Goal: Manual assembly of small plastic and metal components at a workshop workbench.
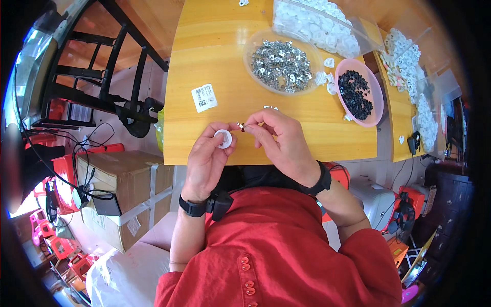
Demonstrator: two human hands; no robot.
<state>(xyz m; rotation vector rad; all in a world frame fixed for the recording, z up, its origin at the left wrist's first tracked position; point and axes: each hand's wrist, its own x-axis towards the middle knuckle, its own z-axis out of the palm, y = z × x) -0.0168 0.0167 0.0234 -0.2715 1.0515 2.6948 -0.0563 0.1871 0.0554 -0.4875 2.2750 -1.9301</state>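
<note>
Above the table's near edge, my left hand (207, 153) is closed around a small round white plastic part (223, 138), cup-like, its open side facing up. Close to its right, my right hand (283, 140) pinches a tiny shiny metal piece (241, 126) between thumb and index finger; its exact shape is too small to tell. The left index fingertip reaches to that metal piece, and whether it touches is unclear. Beyond my hands stands a clear round tub (247, 60) of small metal pieces. A pink bowl (379, 97) with small black parts sits to the right.
A clear bin (358, 31) of white plastic parts stands at the back right, with more white parts (404, 51) on a side table. A printed white label (204, 97) lies on the wooden table (204, 56). Cardboard boxes (123, 176) and a black metal frame (97, 71) are left.
</note>
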